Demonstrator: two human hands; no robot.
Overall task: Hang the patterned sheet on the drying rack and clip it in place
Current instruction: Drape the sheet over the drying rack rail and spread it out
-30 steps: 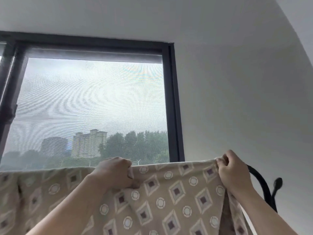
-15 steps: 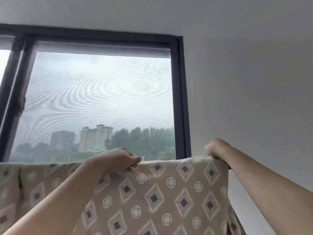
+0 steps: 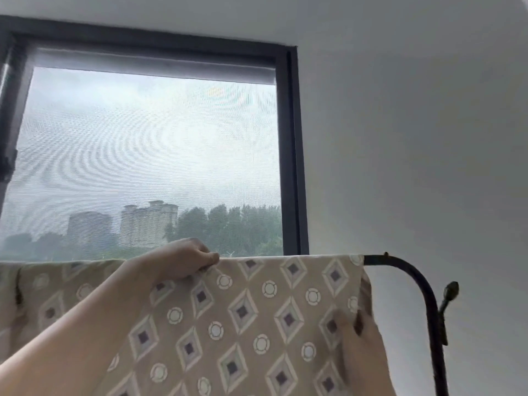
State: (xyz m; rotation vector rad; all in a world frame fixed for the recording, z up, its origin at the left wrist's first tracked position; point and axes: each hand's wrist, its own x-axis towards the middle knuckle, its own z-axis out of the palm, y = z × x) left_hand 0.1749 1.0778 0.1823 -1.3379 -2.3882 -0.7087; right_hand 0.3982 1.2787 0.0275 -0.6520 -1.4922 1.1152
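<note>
- Watching the patterned sheet point(image 3: 257, 324) draping over the top rail of the drying rack point(image 3: 425, 287), high up in front of the window point(image 3: 143, 152).
- Running its top fold level along the rail, left to right across the view, long axis lying with the bar, and hanging its near face straight down.
- Stopping its right edge just short of where the black rail is bending downward, and trailing off the left side of the view.
- Showing a beige ground covered in pale-outlined diamonds with dark purplish squares at their centres, with white rings sitting between the diamonds.
- Gripping the top fold with the left hand point(image 3: 183, 261), fingers curling over the cloth right at the rail, forearm reaching up from bottom left.
- Catching the right hand point(image 3: 363, 350) low against the sheet's right edge, blurring badly; touching the cloth, but not managing to tell whether pinching or merely pressing.
- Spotting a small dark knob point(image 3: 451, 290) sticking up beside the rack's bent post, against the pale wall point(image 3: 414, 138).
- Seeing hazy tower blocks point(image 3: 148, 221) and trees point(image 3: 228, 227) through the window.
</note>
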